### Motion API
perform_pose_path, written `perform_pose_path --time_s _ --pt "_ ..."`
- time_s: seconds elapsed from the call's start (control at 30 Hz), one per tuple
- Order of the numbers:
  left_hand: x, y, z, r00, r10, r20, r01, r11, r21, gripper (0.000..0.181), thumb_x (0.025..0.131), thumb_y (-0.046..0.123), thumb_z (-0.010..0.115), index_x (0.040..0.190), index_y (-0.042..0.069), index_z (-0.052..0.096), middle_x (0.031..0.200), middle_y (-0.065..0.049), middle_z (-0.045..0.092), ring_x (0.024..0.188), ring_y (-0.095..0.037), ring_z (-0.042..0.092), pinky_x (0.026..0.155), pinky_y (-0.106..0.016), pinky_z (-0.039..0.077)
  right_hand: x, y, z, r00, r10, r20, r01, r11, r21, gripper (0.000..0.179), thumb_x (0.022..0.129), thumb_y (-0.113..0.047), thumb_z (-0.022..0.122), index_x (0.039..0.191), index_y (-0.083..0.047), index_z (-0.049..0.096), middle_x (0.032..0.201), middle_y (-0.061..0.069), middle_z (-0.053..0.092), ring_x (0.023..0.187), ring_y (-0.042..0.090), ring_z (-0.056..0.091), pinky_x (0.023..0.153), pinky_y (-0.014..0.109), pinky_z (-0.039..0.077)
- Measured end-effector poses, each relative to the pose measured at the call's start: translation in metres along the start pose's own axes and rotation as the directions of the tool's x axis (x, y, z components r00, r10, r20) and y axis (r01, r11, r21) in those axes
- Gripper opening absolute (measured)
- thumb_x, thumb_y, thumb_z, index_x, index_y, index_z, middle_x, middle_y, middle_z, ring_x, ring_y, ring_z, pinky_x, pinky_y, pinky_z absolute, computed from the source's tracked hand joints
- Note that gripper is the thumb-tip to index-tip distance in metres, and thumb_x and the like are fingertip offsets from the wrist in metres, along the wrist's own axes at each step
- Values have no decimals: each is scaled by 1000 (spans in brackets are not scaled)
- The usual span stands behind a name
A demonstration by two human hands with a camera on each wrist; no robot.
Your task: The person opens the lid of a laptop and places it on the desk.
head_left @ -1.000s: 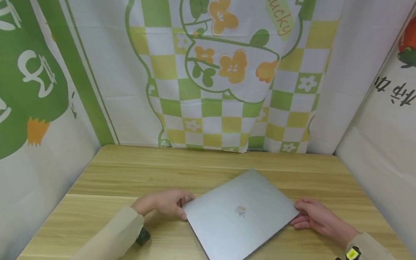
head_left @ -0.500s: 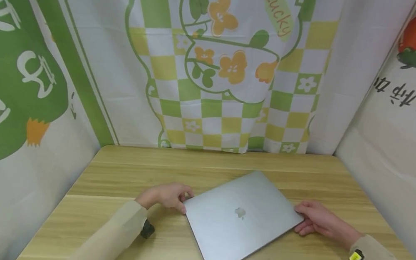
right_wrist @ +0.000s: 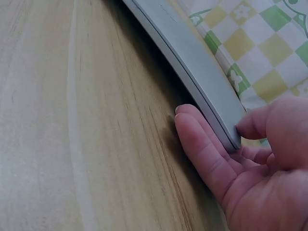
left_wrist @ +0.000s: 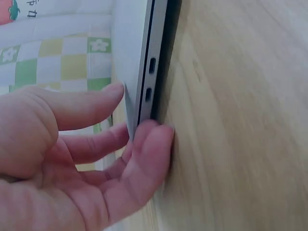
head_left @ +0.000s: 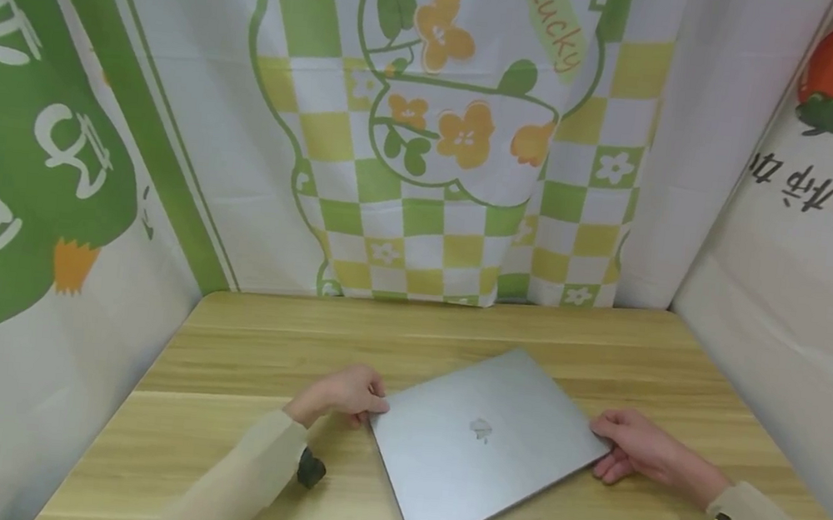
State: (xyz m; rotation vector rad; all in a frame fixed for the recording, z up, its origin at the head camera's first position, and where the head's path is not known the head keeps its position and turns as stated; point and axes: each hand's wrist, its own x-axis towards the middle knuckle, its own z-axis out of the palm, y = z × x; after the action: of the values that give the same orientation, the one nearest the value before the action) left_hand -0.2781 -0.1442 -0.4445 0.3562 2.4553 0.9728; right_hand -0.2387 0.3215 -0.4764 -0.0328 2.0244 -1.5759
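Observation:
A closed silver laptop with an apple logo on its lid lies turned at an angle over the wooden table. At its left corner my left hand grips the edge, thumb on the lid and fingers curled under. Two small ports show in the laptop's side in the left wrist view, just by those fingers. My right hand pinches the right corner, thumb on top and fingers beneath. In the right wrist view a dark gap shows between the laptop's edge and the tabletop.
The wooden table reaches back to a hanging cloth with green and yellow checks. Printed cloths hang along the left side and the right side. Small dark cameras are strapped at both wrists.
The laptop has turned slightly clockwise, its near corner shifting left and its right corner moving right and nearer. Both hands have moved with it; the left thumb now lies on the lid.

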Motion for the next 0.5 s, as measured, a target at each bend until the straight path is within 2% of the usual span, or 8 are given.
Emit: perform_pose_path --time_s 0.23,0.5 --pt "7 7 5 999 -22 -30 24 998 64 9 94 11 62 94 3 65 71 -6 58 53 -14 55 53 -28 56 -7 2 4 1000 -3 19 3 1000 -19 29 105 -24 41 104 3 49 77 14 68 62 18 69 57 32 61" --pt "23 10 -2 995 -64 -80 71 993 93 11 94 15 63 97 4 62 77 -5 57 53 -14 54 52 -27 55 -8 -2 6 999 -5 40 8 997 -71 32 105 -27 42 100 4 52 70 11 67 57 15 68 53 30 59"
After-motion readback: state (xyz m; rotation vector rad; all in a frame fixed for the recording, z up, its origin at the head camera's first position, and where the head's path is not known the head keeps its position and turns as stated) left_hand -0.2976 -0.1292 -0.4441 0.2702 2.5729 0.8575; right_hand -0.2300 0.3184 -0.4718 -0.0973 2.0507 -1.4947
